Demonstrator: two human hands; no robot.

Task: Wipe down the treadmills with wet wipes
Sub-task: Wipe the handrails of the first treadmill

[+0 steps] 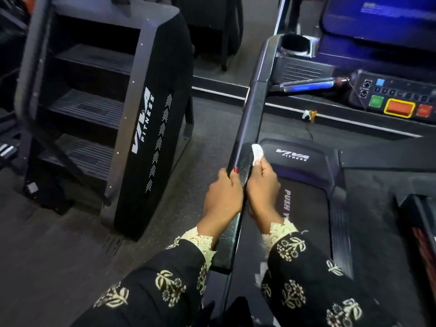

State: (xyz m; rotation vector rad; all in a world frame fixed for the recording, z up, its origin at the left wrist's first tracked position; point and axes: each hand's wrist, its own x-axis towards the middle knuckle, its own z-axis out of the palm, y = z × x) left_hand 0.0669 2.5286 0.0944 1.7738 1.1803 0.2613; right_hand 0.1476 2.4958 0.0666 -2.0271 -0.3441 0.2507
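Note:
A black treadmill handrail (253,109) runs from the console down toward me through the middle of the view. My left hand (223,199) grips the rail from its left side, thumb over the top. My right hand (263,185) holds the rail from the right and pinches a small white wet wipe (257,153) against the rail's top surface, just ahead of the fingers. Under the rail lie the treadmill belt (304,218) and the motor cover (297,159) with a white logo.
The treadmill console (396,95) with green, orange and red buttons sits at the upper right, with a cup holder (295,44) by the rail's far end. A black stair-climber machine (151,119) stands to the left across a strip of dark floor (207,142).

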